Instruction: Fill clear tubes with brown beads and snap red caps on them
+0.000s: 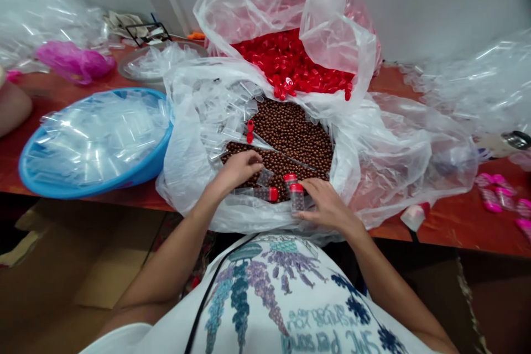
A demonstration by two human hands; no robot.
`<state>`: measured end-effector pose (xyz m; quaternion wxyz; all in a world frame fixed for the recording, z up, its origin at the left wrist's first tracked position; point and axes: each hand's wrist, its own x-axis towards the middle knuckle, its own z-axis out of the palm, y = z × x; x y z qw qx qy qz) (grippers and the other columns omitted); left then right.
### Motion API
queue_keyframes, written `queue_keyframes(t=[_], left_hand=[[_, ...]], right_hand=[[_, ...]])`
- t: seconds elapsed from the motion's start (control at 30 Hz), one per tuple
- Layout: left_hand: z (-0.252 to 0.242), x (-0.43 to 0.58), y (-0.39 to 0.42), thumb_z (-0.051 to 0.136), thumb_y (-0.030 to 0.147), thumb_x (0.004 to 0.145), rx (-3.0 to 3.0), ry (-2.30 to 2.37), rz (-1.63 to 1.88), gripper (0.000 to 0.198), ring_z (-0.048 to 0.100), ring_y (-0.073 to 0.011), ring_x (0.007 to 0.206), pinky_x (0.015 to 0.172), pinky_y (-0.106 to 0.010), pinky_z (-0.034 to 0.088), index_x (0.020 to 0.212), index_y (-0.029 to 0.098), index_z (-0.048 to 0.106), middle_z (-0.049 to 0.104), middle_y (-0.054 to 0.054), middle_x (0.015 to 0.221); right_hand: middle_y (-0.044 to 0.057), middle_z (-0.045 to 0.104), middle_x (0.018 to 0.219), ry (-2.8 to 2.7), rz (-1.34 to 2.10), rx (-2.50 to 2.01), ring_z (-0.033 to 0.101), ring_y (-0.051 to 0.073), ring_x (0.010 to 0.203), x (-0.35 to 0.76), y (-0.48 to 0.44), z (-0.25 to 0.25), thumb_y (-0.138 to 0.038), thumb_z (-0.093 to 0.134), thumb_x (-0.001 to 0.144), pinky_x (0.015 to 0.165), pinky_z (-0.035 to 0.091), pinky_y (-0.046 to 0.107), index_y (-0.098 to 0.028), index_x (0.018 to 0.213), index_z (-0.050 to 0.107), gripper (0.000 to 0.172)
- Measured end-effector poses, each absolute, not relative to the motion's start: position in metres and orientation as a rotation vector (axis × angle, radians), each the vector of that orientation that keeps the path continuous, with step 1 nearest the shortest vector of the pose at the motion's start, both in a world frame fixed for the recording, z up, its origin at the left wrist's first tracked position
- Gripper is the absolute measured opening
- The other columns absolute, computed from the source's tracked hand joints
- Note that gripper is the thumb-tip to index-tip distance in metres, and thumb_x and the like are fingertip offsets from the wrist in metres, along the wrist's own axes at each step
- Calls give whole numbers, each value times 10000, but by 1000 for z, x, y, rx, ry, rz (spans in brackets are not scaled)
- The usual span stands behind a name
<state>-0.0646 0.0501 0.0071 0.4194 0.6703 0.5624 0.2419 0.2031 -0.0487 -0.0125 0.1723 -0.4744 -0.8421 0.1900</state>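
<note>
A white plastic bag point(182, 177) lies spread open in front of me, holding a heap of small shiny brown balls point(290, 127). Over the front left of the heap is my left hand point(240, 170), its fingers curled together; whatever they hold, if anything, is hidden. Just right of its fingertips lies a small clear plastic piece point(265, 177). My right hand point(326, 203) has its thumb and fingers closed on a small clear bottle with a red cap point(297, 199). A second red cap point(289, 177) shows right behind that bottle. Between my hands another red-capped clear bottle point(263, 193) lies on its side.
Clear empty containers point(232, 105) and a red cap piece point(249, 131) lie in the bag's left part. Behind stands a bag of red caps point(286, 55). A blue basin point(31, 177) of clear plastic pieces is at left. Pink items point(498, 191) lie on the red table point(448, 227).
</note>
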Motion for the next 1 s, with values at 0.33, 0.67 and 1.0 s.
queue_keyframes(t=[0.33, 0.67, 1.0], left_hand=[[-20, -48, 27, 691, 264, 667, 1776, 1452, 607, 321, 590, -228, 820, 778, -288, 398, 985, 230, 666, 668, -49, 847], [-32, -43, 65, 787, 185, 466, 1440, 1545, 515, 203, 489, -128, 432, 478, -237, 365, 538, 185, 597, 543, 19, 457], [-58, 8, 80, 813, 223, 502, 1075, 1166, 853, 336, 597, -128, 564, 573, -242, 474, 750, 133, 605, 640, -10, 641]], right_hand=[[115, 512, 1192, -2245, 553, -1410, 485, 273, 1109, 188, -30, -13, -369, 601, 816, 951, 426, 467, -226, 1303, 468, 525], [74, 558, 1082, -2016, 615, -1357, 539, 210, 1048, 185, -12, -22, -199, 485, 873, 945, 451, 417, -248, 1137, 609, 296], [74, 536, 1121, -1903, 610, -1355, 511, 185, 1096, 199, 0, -30, -162, 413, 892, 985, 426, 397, -239, 1130, 600, 313]])
